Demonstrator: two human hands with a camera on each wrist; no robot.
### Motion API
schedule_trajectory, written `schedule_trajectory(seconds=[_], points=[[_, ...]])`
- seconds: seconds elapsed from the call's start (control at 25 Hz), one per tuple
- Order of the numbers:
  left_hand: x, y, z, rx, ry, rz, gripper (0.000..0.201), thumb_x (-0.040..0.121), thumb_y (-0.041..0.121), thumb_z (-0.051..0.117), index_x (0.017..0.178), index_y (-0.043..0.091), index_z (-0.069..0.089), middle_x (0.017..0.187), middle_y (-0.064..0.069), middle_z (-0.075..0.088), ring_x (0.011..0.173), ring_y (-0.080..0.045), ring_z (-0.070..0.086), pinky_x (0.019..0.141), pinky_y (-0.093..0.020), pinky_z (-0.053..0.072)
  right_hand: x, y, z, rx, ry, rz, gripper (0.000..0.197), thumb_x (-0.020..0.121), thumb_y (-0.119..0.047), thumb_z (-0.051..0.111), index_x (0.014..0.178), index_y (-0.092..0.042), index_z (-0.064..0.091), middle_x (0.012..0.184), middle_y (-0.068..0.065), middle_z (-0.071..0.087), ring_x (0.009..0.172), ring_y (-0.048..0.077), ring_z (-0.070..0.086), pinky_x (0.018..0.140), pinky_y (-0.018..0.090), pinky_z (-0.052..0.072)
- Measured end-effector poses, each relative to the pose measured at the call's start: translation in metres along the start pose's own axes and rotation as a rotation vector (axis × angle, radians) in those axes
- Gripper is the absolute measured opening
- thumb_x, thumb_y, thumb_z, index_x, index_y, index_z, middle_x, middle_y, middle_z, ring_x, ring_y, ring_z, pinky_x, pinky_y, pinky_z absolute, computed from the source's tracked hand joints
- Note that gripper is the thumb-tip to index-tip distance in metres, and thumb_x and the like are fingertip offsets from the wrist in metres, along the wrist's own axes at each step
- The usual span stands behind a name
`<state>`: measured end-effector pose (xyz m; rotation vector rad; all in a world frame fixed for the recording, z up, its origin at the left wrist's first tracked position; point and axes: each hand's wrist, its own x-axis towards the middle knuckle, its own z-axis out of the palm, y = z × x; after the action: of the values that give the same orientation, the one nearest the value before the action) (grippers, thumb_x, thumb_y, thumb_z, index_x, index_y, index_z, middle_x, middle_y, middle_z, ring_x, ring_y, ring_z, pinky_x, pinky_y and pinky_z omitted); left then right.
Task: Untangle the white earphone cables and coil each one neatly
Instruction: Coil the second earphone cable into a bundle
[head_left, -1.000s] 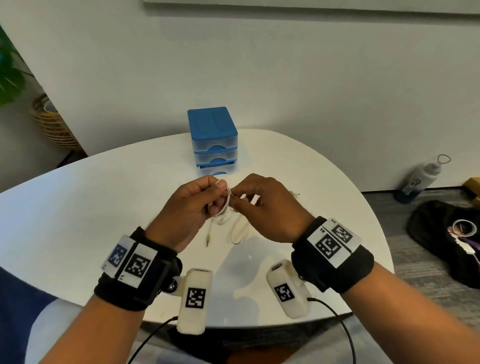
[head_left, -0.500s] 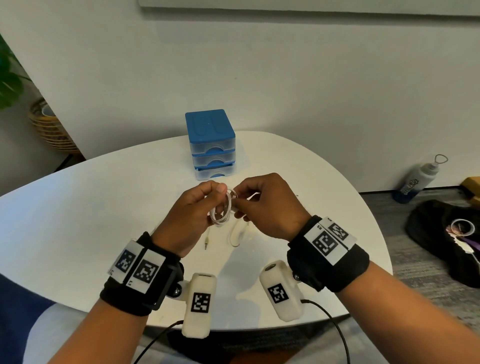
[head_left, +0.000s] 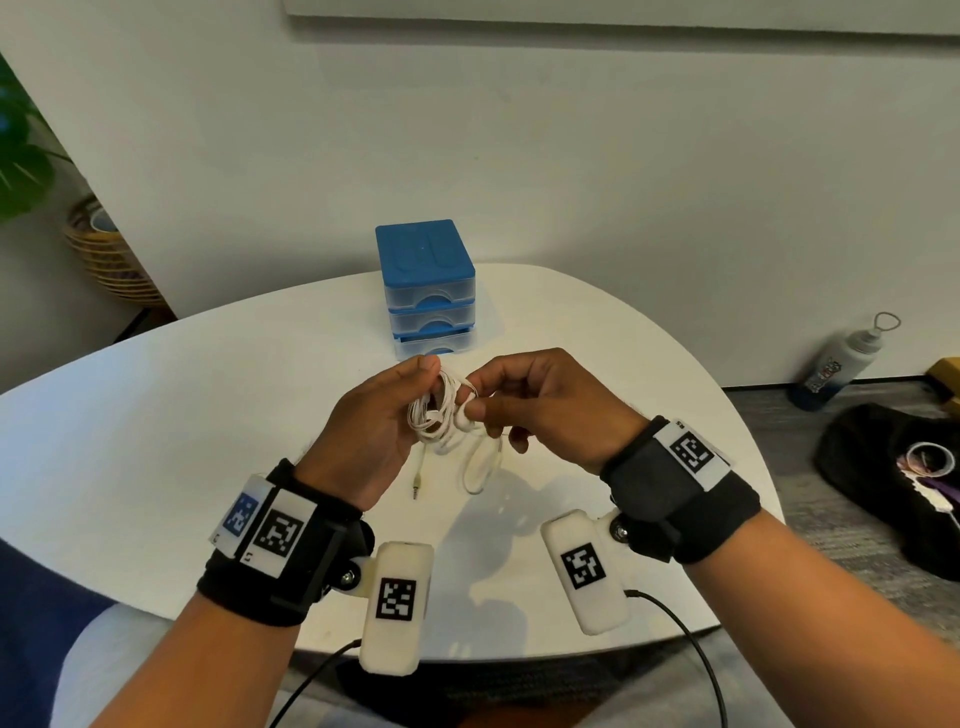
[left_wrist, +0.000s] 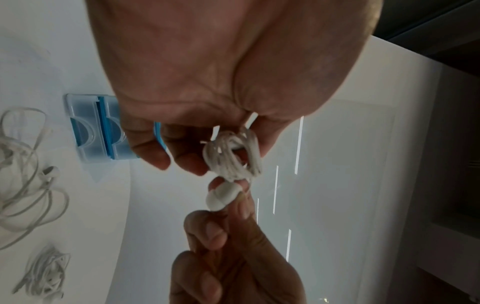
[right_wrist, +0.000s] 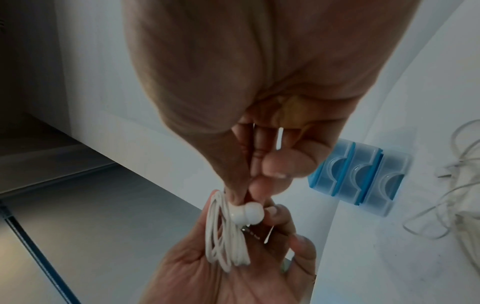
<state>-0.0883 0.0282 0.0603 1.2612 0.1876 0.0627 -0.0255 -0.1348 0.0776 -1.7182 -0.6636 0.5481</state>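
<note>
My left hand holds a small coil of white earphone cable between thumb and curled fingers, above the white table. My right hand pinches that cable's white earbud right against the coil. In the right wrist view the earbud sits at my fingertips, with the coil lying across the left palm. A second, loose earphone cable lies on the table under my hands, its jack plug pointing toward me. A bundled earphone lies beside it in the left wrist view.
A blue three-drawer box stands on the table just beyond my hands. Off the table's right edge, a bottle and a black bag are on the floor. A wicker basket sits at the far left.
The coil in my left hand has grown as more cable went onto it. My right hand now pinches the earbud beside the coil. Both hands sit slightly higher.
</note>
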Motion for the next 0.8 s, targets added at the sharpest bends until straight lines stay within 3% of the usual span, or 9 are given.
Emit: schedule_trajectory(seconds=[0.12, 0.2, 0.32, 0.48, 0.64, 0.8], points=[[0.001, 0.0, -0.002, 0.022, -0.014, 0.029, 0.028, 0.099, 0.022, 0.04, 0.083, 0.009, 0.059, 0.068, 0.002, 0.063, 0.065, -0.008, 0.059, 0.062, -0.021, 0.05, 0.001, 0.0, 0.002, 0.042, -0.021, 0.002, 0.019, 0.087, 0.002, 0.064, 0.086, -0.016, 0.07, 0.07, -0.007, 0.071, 0.063, 0.009, 0.064, 0.057, 0.023, 0.053], [0.001, -0.003, -0.001, 0.045, -0.007, 0.046, 0.026, 0.099, 0.022, 0.039, 0.085, 0.011, 0.058, 0.067, 0.005, 0.065, 0.065, -0.006, 0.061, 0.064, -0.021, 0.05, 0.002, 0.002, 0.004, 0.123, 0.012, -0.008, 0.017, 0.087, 0.004, 0.063, 0.088, -0.012, 0.07, 0.074, -0.001, 0.072, 0.068, 0.012, 0.067, 0.066, 0.026, 0.059], [0.004, -0.008, 0.0, 0.026, -0.023, 0.048, 0.024, 0.089, 0.032, 0.046, 0.097, 0.013, 0.059, 0.091, -0.001, 0.069, 0.084, -0.013, 0.065, 0.076, -0.027, 0.052, 0.003, 0.002, 0.006, 0.279, 0.053, -0.023, 0.017, 0.087, 0.006, 0.061, 0.089, -0.009, 0.069, 0.084, 0.006, 0.071, 0.073, 0.017, 0.069, 0.077, 0.031, 0.06], [0.004, -0.006, -0.006, -0.113, -0.063, 0.015, 0.018, 0.08, 0.028, 0.053, 0.087, 0.013, 0.062, 0.087, -0.005, 0.067, 0.078, -0.015, 0.064, 0.072, -0.029, 0.055, 0.004, 0.005, 0.011, 0.42, 0.125, -0.011, 0.015, 0.088, 0.004, 0.061, 0.092, -0.009, 0.069, 0.091, 0.008, 0.071, 0.08, 0.019, 0.07, 0.072, 0.027, 0.058], [0.002, -0.006, -0.012, -0.147, -0.027, 0.027, 0.018, 0.077, 0.022, 0.058, 0.068, 0.021, 0.073, 0.082, -0.001, 0.071, 0.074, -0.014, 0.066, 0.067, -0.026, 0.055, 0.006, 0.011, 0.021, 0.601, 0.136, 0.086, 0.017, 0.089, 0.0, 0.061, 0.1, -0.01, 0.069, 0.097, 0.009, 0.073, 0.087, 0.021, 0.07, 0.08, 0.03, 0.059], [0.005, -0.014, -0.016, -0.227, -0.054, 0.023, 0.012, 0.067, 0.03, 0.077, 0.074, 0.019, 0.074, 0.083, -0.003, 0.071, 0.076, -0.016, 0.067, 0.07, -0.029, 0.056, 0.004, 0.01, 0.02, 0.688, 0.066, 0.193, 0.014, 0.09, -0.004, 0.059, 0.091, -0.014, 0.069, 0.091, 0.009, 0.071, 0.081, 0.019, 0.07, 0.07, 0.028, 0.06]])
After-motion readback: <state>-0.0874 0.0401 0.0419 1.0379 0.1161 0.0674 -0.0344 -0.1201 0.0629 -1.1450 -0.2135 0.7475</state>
